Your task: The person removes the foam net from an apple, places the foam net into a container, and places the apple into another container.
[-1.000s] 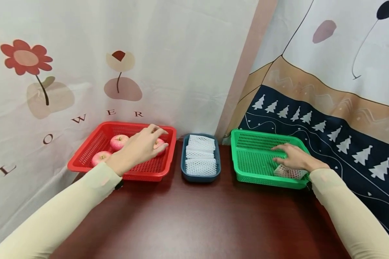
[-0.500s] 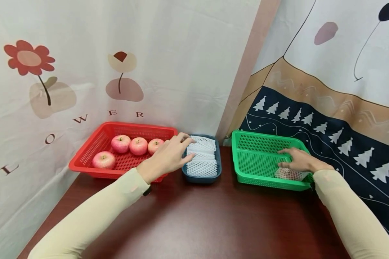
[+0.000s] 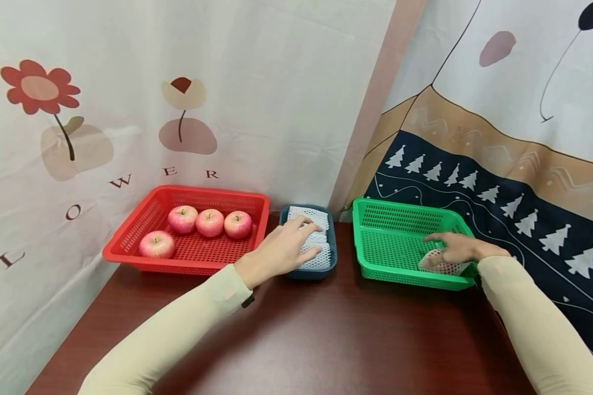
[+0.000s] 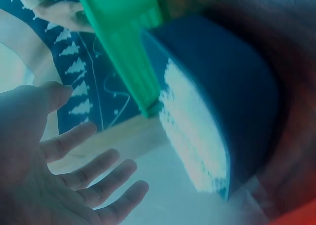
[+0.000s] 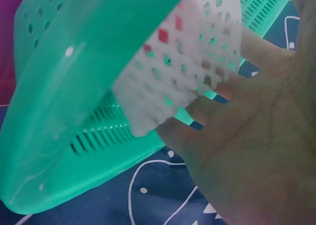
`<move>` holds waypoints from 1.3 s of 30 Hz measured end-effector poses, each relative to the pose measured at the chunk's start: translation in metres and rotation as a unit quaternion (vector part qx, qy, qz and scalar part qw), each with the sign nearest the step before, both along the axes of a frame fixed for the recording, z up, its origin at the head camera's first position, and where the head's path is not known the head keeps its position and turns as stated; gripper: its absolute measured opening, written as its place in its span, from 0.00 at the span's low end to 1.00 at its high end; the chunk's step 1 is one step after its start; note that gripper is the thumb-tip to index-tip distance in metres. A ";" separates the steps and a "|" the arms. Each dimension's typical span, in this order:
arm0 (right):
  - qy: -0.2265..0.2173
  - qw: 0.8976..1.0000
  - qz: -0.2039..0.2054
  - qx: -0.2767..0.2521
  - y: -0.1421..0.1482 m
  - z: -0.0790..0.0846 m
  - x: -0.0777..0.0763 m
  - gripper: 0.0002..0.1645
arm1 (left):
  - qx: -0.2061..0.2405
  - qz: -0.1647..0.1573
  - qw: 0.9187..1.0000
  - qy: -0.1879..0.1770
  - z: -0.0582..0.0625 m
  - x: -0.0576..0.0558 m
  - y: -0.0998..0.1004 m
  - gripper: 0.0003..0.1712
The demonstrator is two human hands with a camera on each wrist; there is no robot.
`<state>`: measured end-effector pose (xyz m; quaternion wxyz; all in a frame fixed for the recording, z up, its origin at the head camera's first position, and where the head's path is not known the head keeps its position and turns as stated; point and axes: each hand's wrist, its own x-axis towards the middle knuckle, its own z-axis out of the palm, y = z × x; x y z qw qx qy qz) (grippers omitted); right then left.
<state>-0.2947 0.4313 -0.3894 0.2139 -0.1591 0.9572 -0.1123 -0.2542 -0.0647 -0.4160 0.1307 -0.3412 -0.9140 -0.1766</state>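
My left hand [image 3: 283, 248] is over the dark blue box [image 3: 333, 241], its fingers spread with nothing held. White foam fruit nets [image 3: 316, 259] fill that box, partly hidden under the hand. In the left wrist view the left palm and fingers [image 4: 74, 146] stand apart from the box [image 4: 227, 87]. My right hand [image 3: 457, 248] is in the right end of the green basket [image 3: 385, 269], loosely spread over a foam net [image 3: 437, 264] lying there. In the right wrist view the fingers pass behind this net [image 5: 173, 72], and red shows through several holes.
A red basket [image 3: 183, 266] at the left holds several apples [image 3: 210, 223]. All three containers stand in a row at the back of the brown table [image 3: 316, 334]. A printed curtain [image 3: 277, 99] hangs right behind them.
My left hand has moved right, from over the red basket to over the blue box, uncovering the apples. My right hand has stayed at the net, its fingers shifting slightly lower.
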 end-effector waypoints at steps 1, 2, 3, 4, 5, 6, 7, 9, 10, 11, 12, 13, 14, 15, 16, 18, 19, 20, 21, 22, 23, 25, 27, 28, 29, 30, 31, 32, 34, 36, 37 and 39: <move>-0.003 1.000 0.002 0.002 -0.001 0.000 0.000 0.51 | 0.001 -0.004 1.000 -0.003 -0.001 0.001 0.003 0.30; -0.006 1.000 0.004 0.003 -0.002 0.001 0.000 0.52 | 0.001 -0.007 1.000 -0.007 -0.002 0.002 0.006 0.30; -0.010 1.000 0.005 0.005 -0.003 0.001 0.000 0.53 | 0.002 -0.010 1.000 -0.012 -0.003 0.003 0.010 0.30; -0.015 1.000 0.006 0.005 -0.004 0.001 0.000 0.53 | 0.004 -0.010 1.000 -0.018 -0.004 0.004 0.013 0.30; -0.018 1.000 0.007 0.005 -0.005 0.001 0.000 0.53 | 0.005 -0.010 1.000 -0.026 -0.005 0.006 0.016 0.31; -0.020 1.000 0.010 0.006 -0.005 0.000 0.000 0.53 | 0.006 -0.009 0.999 -0.032 -0.006 0.007 0.019 0.31; -0.021 1.000 0.012 0.007 -0.006 -0.001 -0.001 0.53 | 0.007 -0.009 0.999 -0.040 -0.007 0.007 0.022 0.32; -0.024 1.000 0.015 0.008 -0.007 -0.001 -0.001 0.53 | 0.008 -0.008 0.999 -0.052 -0.010 0.008 0.028 0.33; -0.024 1.000 0.018 0.010 -0.007 -0.002 -0.001 0.52 | 0.010 -0.009 0.998 -0.057 -0.011 0.009 0.031 0.33; -0.024 0.999 0.021 0.012 -0.008 -0.002 -0.002 0.52 | 0.013 -0.010 0.998 -0.063 -0.012 0.009 0.034 0.34; -0.025 0.999 0.023 0.014 -0.008 -0.002 -0.002 0.52 | 0.015 -0.012 0.998 -0.067 -0.014 0.010 0.036 0.34; -0.027 0.999 0.023 0.017 -0.009 -0.002 -0.002 0.52 | 0.017 -0.014 0.997 -0.072 -0.016 0.010 0.039 0.34; -0.030 0.999 0.023 0.019 -0.010 -0.002 -0.002 0.52 | 0.018 -0.015 0.997 -0.077 -0.018 0.011 0.041 0.35; -0.033 0.999 0.023 0.021 -0.010 -0.001 -0.002 0.53 | 0.019 -0.016 0.996 -0.081 -0.019 0.011 0.044 0.35; -0.035 0.999 0.024 0.023 -0.011 -0.001 -0.002 0.53 | 0.019 -0.017 0.996 -0.084 -0.020 0.011 0.046 0.36; -0.040 0.998 0.024 0.029 -0.012 0.000 -0.003 0.53 | 0.017 -0.021 0.996 -0.085 -0.023 0.011 0.051 0.36; -0.043 0.998 0.024 0.033 -0.014 0.000 -0.003 0.53 | 0.016 -0.024 0.996 -0.084 -0.024 0.010 0.053 0.37; -0.046 0.998 0.025 0.034 -0.015 0.001 -0.003 0.53 | 0.014 -0.026 0.996 -0.079 -0.025 0.010 0.056 0.37; -0.047 0.998 0.028 0.039 -0.015 0.001 -0.004 0.52 | 0.013 -0.028 0.997 -0.073 -0.026 0.010 0.058 0.37; -0.050 0.997 0.030 0.044 -0.017 0.001 -0.004 0.52 | 0.012 -0.031 0.997 -0.068 -0.027 0.010 0.060 0.38; -0.051 0.997 0.031 0.050 -0.018 0.001 -0.004 0.52 | 0.011 -0.035 0.997 -0.063 -0.028 0.009 0.062 0.38; -0.059 0.996 0.025 0.057 -0.020 0.002 -0.005 0.51 | 0.006 -0.039 0.998 -0.057 -0.030 0.010 0.065 0.39; -0.065 0.996 0.020 0.065 -0.021 0.003 -0.005 0.50 | -0.001 -0.041 0.998 -0.052 -0.034 0.010 0.069 0.41; -0.068 0.995 0.013 0.068 -0.022 0.003 -0.005 0.50 | -0.005 -0.042 0.998 -0.054 -0.035 0.010 0.071 0.41; -0.071 0.995 0.008 0.071 -0.022 0.003 -0.004 0.50 | -0.010 -0.042 0.998 -0.053 -0.037 0.010 0.074 0.42; -0.074 0.995 0.003 0.074 -0.023 0.004 -0.004 0.50 | -0.016 -0.042 0.998 -0.053 -0.039 0.010 0.076 0.43; -0.073 0.994 0.003 0.079 -0.023 0.004 -0.004 0.49 | -0.021 -0.042 0.997 -0.054 -0.041 0.009 0.078 0.44; -0.073 0.994 0.002 0.085 -0.023 0.004 -0.004 0.49 | -0.025 -0.043 0.997 -0.053 -0.043 0.009 0.081 0.45; -0.071 0.993 0.001 0.095 -0.024 0.004 -0.005 0.48 | -0.032 -0.044 0.997 -0.052 -0.047 0.008 0.085 0.48; -0.071 0.992 -0.001 0.100 -0.025 0.004 -0.006 0.47 | -0.034 -0.045 0.997 -0.053 -0.050 0.006 0.090 0.50; -0.073 0.992 -0.003 0.101 -0.025 0.004 -0.006 0.47 | -0.033 -0.045 0.997 -0.053 -0.051 0.006 0.091 0.51; -0.074 0.992 -0.004 0.104 -0.025 0.003 -0.007 0.46 | -0.029 -0.043 0.997 -0.057 -0.054 0.005 0.094 0.52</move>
